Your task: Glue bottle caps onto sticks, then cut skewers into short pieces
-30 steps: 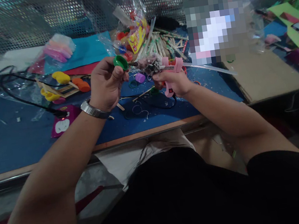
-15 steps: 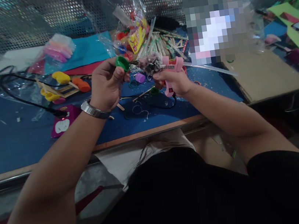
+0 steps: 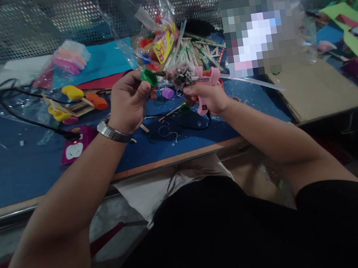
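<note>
Between the thumb and fingers of my left hand (image 3: 130, 98) is a green bottle cap (image 3: 148, 79), its hollow side turned toward me. My right hand (image 3: 209, 96) is wrapped round the handle of a pink hot glue gun (image 3: 208, 76). The gun's front end is coated in grey and whitish residue and points left at the cap. A clear glue stick (image 3: 255, 82) sticks out behind it. Whether the nozzle touches the cap I cannot tell. Below the hands, a purple cap (image 3: 167, 93) and another green cap (image 3: 184, 108) lie on the blue table.
A purple power box (image 3: 77, 146) with a black cable (image 3: 40, 118) stands on the left. Behind it is a stick construction with yellow caps (image 3: 72, 93). At the back lie a plastic bag of caps (image 3: 161, 43) and wooden sticks (image 3: 191, 54). Cardboard (image 3: 319, 87) covers the right side.
My left hand and the green cap have shifted very slightly right and down. The right hand with the glue gun stays almost where it was.
</note>
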{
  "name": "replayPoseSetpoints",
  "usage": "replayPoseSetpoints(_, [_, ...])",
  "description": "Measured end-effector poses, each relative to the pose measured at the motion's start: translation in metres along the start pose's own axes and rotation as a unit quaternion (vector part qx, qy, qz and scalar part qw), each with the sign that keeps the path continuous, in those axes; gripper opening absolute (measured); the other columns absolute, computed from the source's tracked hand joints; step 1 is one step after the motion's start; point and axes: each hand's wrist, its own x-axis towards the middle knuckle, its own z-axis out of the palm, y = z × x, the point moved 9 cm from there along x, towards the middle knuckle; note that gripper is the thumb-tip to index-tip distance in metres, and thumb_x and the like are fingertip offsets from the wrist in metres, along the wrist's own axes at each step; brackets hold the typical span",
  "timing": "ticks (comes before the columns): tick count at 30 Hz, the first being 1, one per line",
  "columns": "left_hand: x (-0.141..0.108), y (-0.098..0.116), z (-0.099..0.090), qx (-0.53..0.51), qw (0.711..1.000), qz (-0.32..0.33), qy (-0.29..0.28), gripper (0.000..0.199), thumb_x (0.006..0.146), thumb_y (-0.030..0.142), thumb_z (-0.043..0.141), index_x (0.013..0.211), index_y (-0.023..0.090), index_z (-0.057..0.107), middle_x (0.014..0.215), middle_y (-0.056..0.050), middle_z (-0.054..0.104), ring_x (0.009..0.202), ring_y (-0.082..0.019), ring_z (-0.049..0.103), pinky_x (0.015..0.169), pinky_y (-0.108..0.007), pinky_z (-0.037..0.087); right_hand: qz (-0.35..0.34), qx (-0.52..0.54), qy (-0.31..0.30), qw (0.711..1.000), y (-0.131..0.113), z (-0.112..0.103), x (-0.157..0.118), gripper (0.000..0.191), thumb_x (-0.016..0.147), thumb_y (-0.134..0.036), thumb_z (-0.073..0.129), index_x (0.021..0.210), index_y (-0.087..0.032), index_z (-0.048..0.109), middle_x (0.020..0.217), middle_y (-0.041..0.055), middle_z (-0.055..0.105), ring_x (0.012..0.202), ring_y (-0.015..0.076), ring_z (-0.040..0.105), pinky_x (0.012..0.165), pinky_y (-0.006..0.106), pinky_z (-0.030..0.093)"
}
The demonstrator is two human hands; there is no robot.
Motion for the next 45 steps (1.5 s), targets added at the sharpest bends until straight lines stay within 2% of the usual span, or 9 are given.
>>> replayPoseSetpoints(7, [-0.001, 0.0, 0.0, 0.016, 1.0, -0.01, 0.021, 0.052, 0.085, 0.074, 0.09, 0.097, 0.026, 0.075, 0.084, 0.001, 0.068, 0.068, -0.014, 0.064, 0.067, -0.033, 0.049, 0.005, -0.018, 0.013, 1.0, 0.001, -0.003, -0.001, 0.036, 0.075, -0.042, 0.084, 0.068, -0.024, 0.054, 0.064, -0.0039, 0.045, 0.061, 0.0134, 0.045, 0.06, 0.032, 0.039])
replayPoseSetpoints(12, [-0.001, 0.003, 0.004, 0.017, 0.999, -0.024, 0.02, 0.058, 0.079, 0.074, 0.096, 0.092, 0.023, 0.072, 0.08, 0.002, 0.069, 0.067, -0.011, 0.063, 0.067, -0.03, 0.049, 0.009, -0.029, 0.008, 1.0, 0.003, -0.004, 0.0, 0.04, 0.078, -0.043, 0.085, 0.07, -0.024, 0.05, 0.067, -0.0034, 0.045, 0.064, 0.0133, 0.047, 0.063, 0.032, 0.042])
replayPoseSetpoints(16, [0.0, 0.005, 0.005, 0.009, 1.0, -0.012, 0.021, 0.053, 0.079, 0.071, 0.097, 0.09, 0.024, 0.078, 0.077, 0.002, 0.069, 0.064, -0.01, 0.062, 0.062, -0.029, 0.047, 0.004, -0.026, 0.007, 1.0, 0.0, -0.002, 0.0, 0.036, 0.074, -0.043, 0.083, 0.066, -0.025, 0.053, 0.063, -0.003, 0.045, 0.061, 0.0137, 0.044, 0.06, 0.032, 0.038])
replayPoseSetpoints(19, [0.0, 0.005, 0.004, 0.018, 1.0, 0.003, 0.022, 0.049, 0.082, 0.073, 0.094, 0.092, 0.026, 0.082, 0.08, 0.001, 0.07, 0.064, -0.011, 0.064, 0.061, -0.029, 0.046, 0.0, -0.034, 0.01, 0.999, -0.001, -0.002, 0.0, 0.037, 0.073, -0.046, 0.083, 0.066, -0.025, 0.053, 0.063, -0.0031, 0.046, 0.062, 0.0143, 0.045, 0.061, 0.033, 0.041])
replayPoseSetpoints(22, [-0.001, 0.0, 0.002, 0.027, 0.999, -0.01, 0.016, 0.05, 0.08, 0.073, 0.095, 0.095, 0.027, 0.084, 0.082, 0.0, 0.071, 0.066, -0.013, 0.066, 0.061, -0.03, 0.048, -0.001, -0.041, 0.014, 0.999, 0.0, -0.004, 0.0, 0.038, 0.075, -0.046, 0.083, 0.067, -0.025, 0.053, 0.065, -0.0028, 0.048, 0.063, 0.0142, 0.046, 0.062, 0.032, 0.045])
replayPoseSetpoints(28, [-0.001, -0.006, -0.001, 0.031, 0.999, -0.01, 0.002, 0.049, 0.083, 0.073, 0.091, 0.1, 0.027, 0.083, 0.082, -0.001, 0.071, 0.066, -0.014, 0.066, 0.063, -0.031, 0.051, -0.005, -0.017, 0.003, 1.0, 0.0, -0.002, -0.001, 0.035, 0.076, -0.042, 0.083, 0.068, -0.024, 0.054, 0.065, -0.0027, 0.047, 0.062, 0.0136, 0.045, 0.06, 0.031, 0.041])
replayPoseSetpoints(35, [-0.001, -0.003, 0.003, 0.024, 0.999, -0.023, -0.001, 0.049, 0.081, 0.071, 0.094, 0.093, 0.026, 0.081, 0.078, 0.0, 0.069, 0.064, -0.013, 0.066, 0.061, -0.03, 0.048, -0.011, -0.028, -0.01, 1.0, -0.002, 0.002, -0.002, 0.034, 0.078, -0.043, 0.079, 0.067, -0.025, 0.052, 0.064, -0.003, 0.043, 0.062, 0.0137, 0.04, 0.059, 0.031, 0.036])
replayPoseSetpoints(45, [-0.002, -0.002, 0.007, 0.039, 0.998, -0.04, 0.0, 0.055, 0.078, 0.075, 0.096, 0.09, 0.025, 0.076, 0.076, 0.002, 0.068, 0.063, -0.012, 0.063, 0.066, -0.034, 0.048, -0.001, -0.038, -0.023, 0.999, 0.002, 0.003, -0.004, 0.04, 0.08, -0.048, 0.081, 0.07, -0.025, 0.05, 0.07, -0.0019, 0.04, 0.065, 0.016, 0.04, 0.064, 0.034, 0.039])
